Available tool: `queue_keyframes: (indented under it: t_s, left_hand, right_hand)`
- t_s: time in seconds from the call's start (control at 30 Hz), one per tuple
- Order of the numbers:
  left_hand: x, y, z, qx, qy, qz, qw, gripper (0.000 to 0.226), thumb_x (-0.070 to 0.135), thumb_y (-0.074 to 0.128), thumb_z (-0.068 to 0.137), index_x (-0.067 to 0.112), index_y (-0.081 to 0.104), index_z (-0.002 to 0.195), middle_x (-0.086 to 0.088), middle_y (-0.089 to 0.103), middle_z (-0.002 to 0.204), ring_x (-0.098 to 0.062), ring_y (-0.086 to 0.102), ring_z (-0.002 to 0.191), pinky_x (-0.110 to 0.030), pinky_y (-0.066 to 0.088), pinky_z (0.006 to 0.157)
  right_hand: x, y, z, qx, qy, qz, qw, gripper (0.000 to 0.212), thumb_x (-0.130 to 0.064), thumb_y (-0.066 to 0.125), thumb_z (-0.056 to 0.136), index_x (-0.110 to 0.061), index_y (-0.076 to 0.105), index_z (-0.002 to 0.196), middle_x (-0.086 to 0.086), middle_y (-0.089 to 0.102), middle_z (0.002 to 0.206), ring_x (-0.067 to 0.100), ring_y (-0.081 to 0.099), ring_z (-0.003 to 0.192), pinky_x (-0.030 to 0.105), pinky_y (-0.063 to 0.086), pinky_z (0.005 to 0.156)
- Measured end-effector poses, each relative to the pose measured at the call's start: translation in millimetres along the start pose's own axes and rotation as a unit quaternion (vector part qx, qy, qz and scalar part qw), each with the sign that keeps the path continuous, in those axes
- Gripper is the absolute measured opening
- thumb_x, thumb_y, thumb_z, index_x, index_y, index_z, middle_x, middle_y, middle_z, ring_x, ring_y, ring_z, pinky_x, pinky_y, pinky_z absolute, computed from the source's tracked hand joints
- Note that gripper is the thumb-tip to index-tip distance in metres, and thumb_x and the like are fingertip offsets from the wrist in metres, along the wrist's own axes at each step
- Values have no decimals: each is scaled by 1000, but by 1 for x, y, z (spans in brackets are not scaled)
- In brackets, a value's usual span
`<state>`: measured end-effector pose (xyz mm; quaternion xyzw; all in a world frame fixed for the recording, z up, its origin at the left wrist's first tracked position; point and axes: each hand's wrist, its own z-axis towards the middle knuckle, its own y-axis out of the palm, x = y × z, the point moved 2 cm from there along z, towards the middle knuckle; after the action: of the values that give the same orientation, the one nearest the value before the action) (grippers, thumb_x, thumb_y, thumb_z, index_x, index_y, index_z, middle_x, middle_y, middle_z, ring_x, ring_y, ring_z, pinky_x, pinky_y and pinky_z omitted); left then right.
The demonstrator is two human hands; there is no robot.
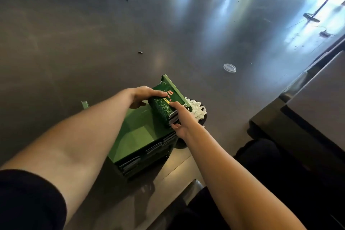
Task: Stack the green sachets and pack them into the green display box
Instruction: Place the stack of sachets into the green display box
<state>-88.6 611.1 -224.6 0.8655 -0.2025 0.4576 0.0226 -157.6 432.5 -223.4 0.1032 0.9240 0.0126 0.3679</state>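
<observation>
A dark sleeve (pixel 28 198) covers the left upper arm at the lower left; the bare forearm runs up and to the right to the left hand (pixel 141 96); its fingers are curled over the far end of a stack of green sachets (pixel 163 107), with the thumb below, so it grips the stack from the left. The stack sits directly between the two hands, tilted, its printed top face showing gold and red marks; it is held over the far right corner of the green display box (pixel 134 136). The box lies below and nearer than the left hand, its pale green inside open to view; more sachets (pixel 149 155) stand on edge along its near right wall, below the right hand. The box's raised flap (pixel 173 87) stands just beyond the stack. The right hand (pixel 180 119) pinches the near right edge of the stack, fingers on top and the thumb at the side; so both hands are closed on the same stack. Just right of the right hand a dark dish of small white pieces (pixel 197 111) rests on the grey desk (pixel 93 33); farther beyond and to the right lies a clear round lid (pixel 229 67).
</observation>
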Motion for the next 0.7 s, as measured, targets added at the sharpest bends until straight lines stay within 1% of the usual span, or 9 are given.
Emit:
queue_keyframes:
  t_s: [0.07,0.1,0.17,0.2,0.27,0.33,0.43,0.57,0.7]
  left_hand:
    - [-5,7,6,14,8,-10,1000,93,62,87,63,16,60,139,-1,61,140,-20,48,134,-41,28,116]
    - [-7,10,8,18,13,-14,1000,85,59,85,71,15,59,139,-2,62,138,-20,51,129,-39,31,111]
    - [-11,15,12,18,17,-31,999,66,48,80,84,16,59,138,-2,65,132,-19,56,120,-34,37,100]
    - [-14,18,14,17,19,-36,999,68,49,82,81,18,59,138,-2,65,132,-20,56,122,-36,39,101]
    - [-17,20,16,19,21,-42,999,75,53,85,74,20,60,138,-2,67,133,-23,57,127,-41,42,104]
    - [-18,21,16,15,28,-56,998,70,51,84,76,20,62,135,-4,69,129,-24,61,124,-37,47,94]
    - [-17,18,17,7,24,-45,999,83,58,85,61,21,64,132,-6,72,125,-26,64,119,-37,50,91]
    - [-15,13,20,2,12,-10,1000,61,52,79,83,21,62,133,-6,69,125,-25,64,116,-37,52,87]
    - [-7,3,13,8,-14,34,999,48,51,75,88,25,64,128,0,68,121,-18,62,110,-41,53,98]
  right_hand:
    - [0,0,0,3,3,2,1000,48,-31,79,83,-12,48,115,10,60,105,26,59,92,38,53,79]
    - [1,0,2,-1,7,5,1000,47,-32,78,84,-11,49,114,12,61,100,26,60,86,36,54,72]
    - [3,0,3,-11,18,9,1000,59,-35,80,80,-13,51,126,19,66,109,35,67,95,44,59,78]
    - [5,1,3,-11,24,11,1000,60,-37,80,79,-15,51,127,21,66,114,39,67,99,49,59,82]
    - [6,1,5,-13,23,15,1000,48,-36,77,84,-14,54,120,21,66,112,39,67,99,50,59,84]
    - [7,0,8,-13,23,31,999,41,-35,74,87,-14,55,116,21,67,112,37,68,99,48,59,84]
    - [10,6,10,5,14,33,999,61,-40,77,78,-16,50,127,19,64,122,37,66,105,50,58,89]
    - [19,20,26,28,26,31,999,115,-51,80,35,-19,42,139,17,60,128,39,61,112,54,53,95]
    - [32,26,45,34,32,21,999,128,-63,75,28,-21,40,143,12,60,132,36,60,117,53,51,97]
